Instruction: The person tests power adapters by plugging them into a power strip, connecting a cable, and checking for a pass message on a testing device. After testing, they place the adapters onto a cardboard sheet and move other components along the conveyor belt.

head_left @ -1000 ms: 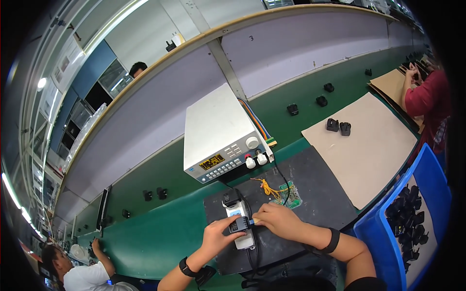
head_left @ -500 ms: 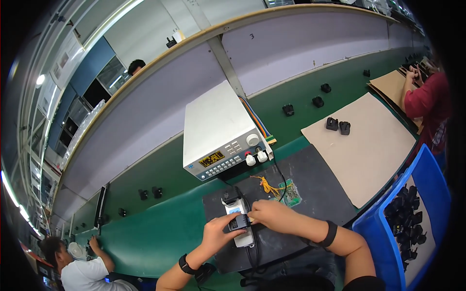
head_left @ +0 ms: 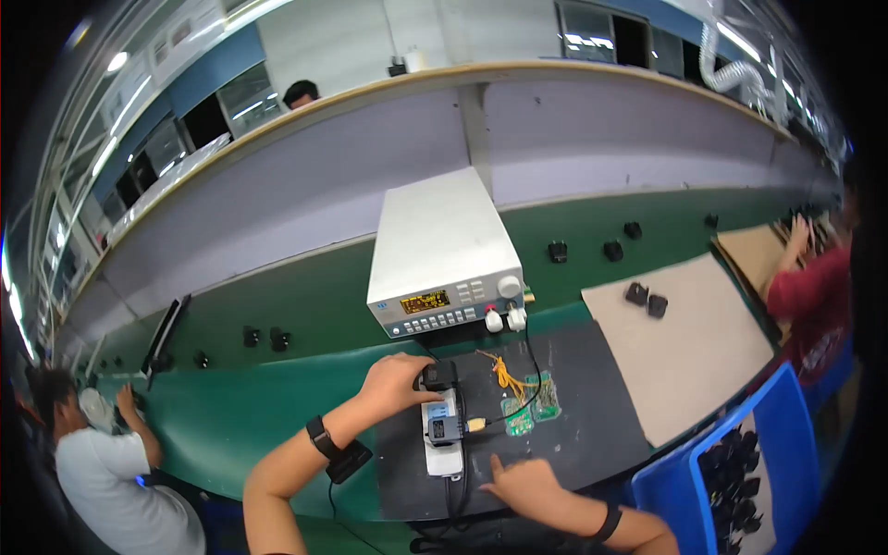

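A white power strip (head_left: 444, 462) lies on the dark mat, with a black power adapter (head_left: 446, 428) seated on its middle. A USB plug (head_left: 476, 425) on a black cable meets that adapter's right side. My left hand (head_left: 400, 381) has thumb and fingers around a second black adapter (head_left: 440, 374) at the strip's far end. To the right of the strip's near end, my right hand (head_left: 529, 487) holds nothing, its index finger stretched out just over the mat.
A white bench instrument (head_left: 444, 240) with a lit display stands behind the mat. Green circuit boards (head_left: 518, 416) and yellow wire (head_left: 504, 375) lie right of the strip. Beyond them are cardboard (head_left: 675, 361) and a blue bin (head_left: 684, 481) of adapters. Co-workers sit at both sides.
My left hand has gone from the middle adapter to the one at the far end. My right hand has let go of the USB plug and drawn back toward me. The view has shifted.
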A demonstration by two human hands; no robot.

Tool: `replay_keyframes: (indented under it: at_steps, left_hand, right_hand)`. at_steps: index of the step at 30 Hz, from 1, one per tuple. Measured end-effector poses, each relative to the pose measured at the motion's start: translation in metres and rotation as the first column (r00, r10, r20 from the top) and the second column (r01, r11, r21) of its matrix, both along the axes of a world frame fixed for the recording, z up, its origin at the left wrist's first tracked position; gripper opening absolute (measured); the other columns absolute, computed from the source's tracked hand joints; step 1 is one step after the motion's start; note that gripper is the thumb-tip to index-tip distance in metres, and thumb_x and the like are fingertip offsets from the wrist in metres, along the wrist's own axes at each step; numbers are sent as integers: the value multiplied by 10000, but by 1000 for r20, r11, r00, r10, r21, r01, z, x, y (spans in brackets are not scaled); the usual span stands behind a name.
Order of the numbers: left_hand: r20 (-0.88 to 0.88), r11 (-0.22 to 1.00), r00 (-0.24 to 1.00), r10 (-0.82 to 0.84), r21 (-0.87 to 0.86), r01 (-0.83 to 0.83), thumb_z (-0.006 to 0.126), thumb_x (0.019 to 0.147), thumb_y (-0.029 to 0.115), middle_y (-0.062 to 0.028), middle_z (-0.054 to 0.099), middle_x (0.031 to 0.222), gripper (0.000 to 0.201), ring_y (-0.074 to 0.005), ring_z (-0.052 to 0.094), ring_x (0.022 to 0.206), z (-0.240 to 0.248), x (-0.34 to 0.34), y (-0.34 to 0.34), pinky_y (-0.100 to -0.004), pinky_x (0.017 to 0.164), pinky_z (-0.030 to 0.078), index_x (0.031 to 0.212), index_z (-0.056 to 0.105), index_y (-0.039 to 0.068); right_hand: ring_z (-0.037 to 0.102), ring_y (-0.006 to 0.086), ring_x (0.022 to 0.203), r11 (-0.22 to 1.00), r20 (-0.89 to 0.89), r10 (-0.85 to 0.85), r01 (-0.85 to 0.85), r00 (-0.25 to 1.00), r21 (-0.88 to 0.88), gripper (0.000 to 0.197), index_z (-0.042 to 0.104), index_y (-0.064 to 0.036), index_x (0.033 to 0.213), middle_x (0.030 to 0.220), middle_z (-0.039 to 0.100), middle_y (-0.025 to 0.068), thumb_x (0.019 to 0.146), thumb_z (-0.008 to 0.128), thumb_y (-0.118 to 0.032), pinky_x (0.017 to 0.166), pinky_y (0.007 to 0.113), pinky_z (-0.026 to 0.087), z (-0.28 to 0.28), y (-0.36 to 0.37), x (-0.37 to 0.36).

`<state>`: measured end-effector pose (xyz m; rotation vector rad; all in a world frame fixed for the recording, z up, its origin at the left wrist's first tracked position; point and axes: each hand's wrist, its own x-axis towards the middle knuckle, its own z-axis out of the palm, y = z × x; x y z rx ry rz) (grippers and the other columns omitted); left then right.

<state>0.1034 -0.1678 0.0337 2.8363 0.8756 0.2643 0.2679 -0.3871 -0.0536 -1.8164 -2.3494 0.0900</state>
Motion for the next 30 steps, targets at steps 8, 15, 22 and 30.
replay_keyframes:
  at_steps: [8, 15, 22, 30]
  left_hand:
    - [-97, 999, 995, -37, 27, 39, 772, 586, 412, -109, 652, 730, 476, -294, 640, 723, -6, 15, 17, -381, 624, 506, 887, 679, 55]
    - [-104, 999, 994, -40, -19, 39, 769, 575, 418, -109, 653, 730, 493, -285, 642, 722, -6, 15, 17, -381, 600, 501, 907, 687, 64]
    - [-27, 990, 995, -96, 97, 98, 756, 587, 418, -100, 630, 679, 440, -276, 636, 673, 2, 13, 11, -383, 569, 497, 846, 676, 72]
    - [-189, 977, 960, 206, 90, -192, 755, 580, 467, -102, 642, 667, 420, -300, 637, 672, 68, -56, 36, -395, 596, 495, 734, 654, 90]
  right_hand:
    - [528, 130, 403, 995, 247, -26, 0, 969, 104, 568, 617, 96, 1063, 455, 515, -18, 823, 584, -418, 422, 289, 413, -4, 1, -23]
    - [572, 173, 479, 990, 259, -34, -4, 965, 143, 638, 561, 179, 1067, 547, 574, 77, 788, 623, -391, 433, 317, 455, -5, -1, -25]
    - [564, 173, 458, 987, 254, -24, -18, 967, 160, 624, 562, 170, 1080, 522, 564, 40, 797, 617, -383, 427, 313, 448, -3, -1, -24]
    - [650, 189, 591, 825, -583, -307, -95, 752, -557, 332, 681, -101, 1047, 849, 696, 83, 870, 586, -365, 622, 312, 521, 105, 36, 92]
